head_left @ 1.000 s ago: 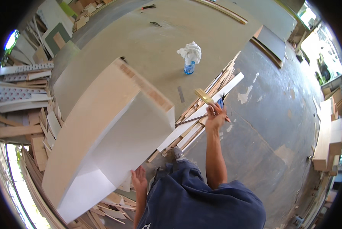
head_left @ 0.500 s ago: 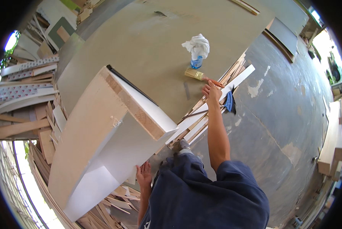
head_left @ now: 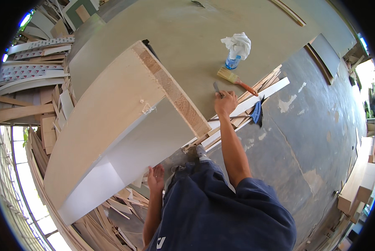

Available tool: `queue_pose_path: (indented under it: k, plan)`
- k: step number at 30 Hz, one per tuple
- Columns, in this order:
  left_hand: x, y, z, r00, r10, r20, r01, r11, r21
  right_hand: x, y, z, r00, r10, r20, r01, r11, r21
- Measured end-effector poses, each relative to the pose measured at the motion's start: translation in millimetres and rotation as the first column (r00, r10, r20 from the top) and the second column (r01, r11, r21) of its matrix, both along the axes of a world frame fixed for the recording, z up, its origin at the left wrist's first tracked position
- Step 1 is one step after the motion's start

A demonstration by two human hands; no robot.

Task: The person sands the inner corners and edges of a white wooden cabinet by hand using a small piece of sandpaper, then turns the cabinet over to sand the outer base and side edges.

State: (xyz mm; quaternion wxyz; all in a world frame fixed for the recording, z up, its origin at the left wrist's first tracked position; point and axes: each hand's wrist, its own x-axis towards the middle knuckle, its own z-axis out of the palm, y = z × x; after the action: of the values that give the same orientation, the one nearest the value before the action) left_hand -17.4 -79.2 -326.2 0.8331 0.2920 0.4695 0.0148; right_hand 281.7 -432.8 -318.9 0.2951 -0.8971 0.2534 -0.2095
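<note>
My left hand (head_left: 156,178) presses against the lower edge of a thick board (head_left: 104,125) and props it up on edge; the board has a pale wood face, a white face and a raw chipboard end. Stretched forward, my right hand (head_left: 225,102) closes its fingers on a small flat grey blade tool (head_left: 216,87) that lies on a large greenish panel (head_left: 183,33). Just beyond that hand, a paintbrush (head_left: 235,78) with an orange handle lies on the panel, touching no hand.
A blue bottle (head_left: 232,62) capped by a white rag (head_left: 237,44) stands behind the brush. A long white strip (head_left: 258,95), wood slats and a blue angle tool (head_left: 257,113) lie along the panel's near edge. Offcuts (head_left: 112,209) pile up on the left.
My right hand has put the paintbrush down on the panel and moved left to the grey blade tool. The thick board has stayed propped by my left hand.
</note>
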Motion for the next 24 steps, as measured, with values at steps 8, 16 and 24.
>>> queue_pose_path:
  k: [8, 16, 24]
  plan:
    - [107, -135, 86, 0.526, -0.782, -0.333, 0.478, -0.051, 0.877, -24, -30, -1, 1.0, -0.012, 0.009, 0.005, 0.828, 0.56]
    - [158, -166, 20, 0.506, -0.797, -0.331, -0.298, -0.521, 0.8, -157, -58, -21, 0.997, -0.071, 0.002, 0.049, 0.708, 0.704]
    - [157, -156, 35, 0.404, -0.883, -0.239, -0.368, -0.396, 0.841, -258, -47, -71, 0.992, -0.062, -0.109, 0.12, 0.702, 0.702]
